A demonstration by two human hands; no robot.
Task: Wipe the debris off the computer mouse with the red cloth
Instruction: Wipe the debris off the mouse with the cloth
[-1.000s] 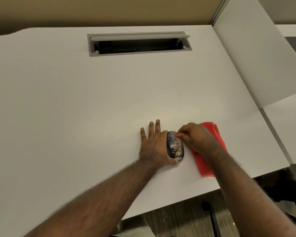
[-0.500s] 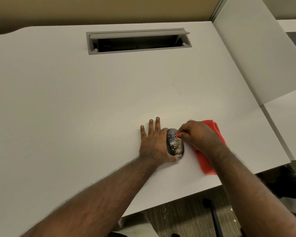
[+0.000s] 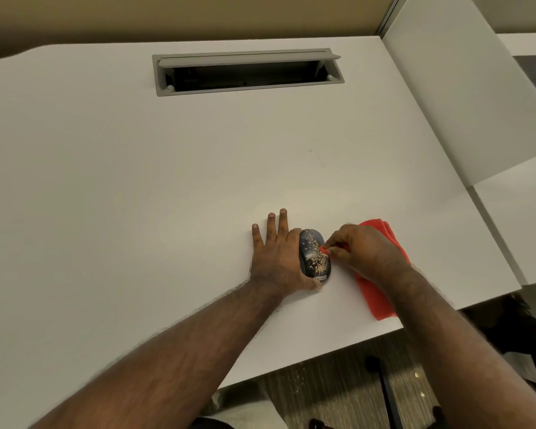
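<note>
A dark computer mouse point(image 3: 313, 254) lies on the white desk point(image 3: 136, 212), its top sprinkled with tan crumbs. My left hand point(image 3: 277, 252) lies flat against the mouse's left side, fingers spread, thumb curled around its near end. My right hand point(image 3: 364, 253) pinches a corner of the red cloth point(image 3: 376, 294) at the mouse's right edge. The rest of the cloth trails under my right wrist toward the desk's front edge.
A grey cable slot point(image 3: 248, 71) with an open lid is set in the desk at the back. A white divider panel point(image 3: 464, 97) rises on the right. The desk's front edge runs just below the cloth, with carpet and chair legs point(image 3: 384, 388) beneath.
My right hand has slid its pinched cloth corner a little down along the mouse's right side. The left hand stays against the mouse. The camera has shifted slightly.
</note>
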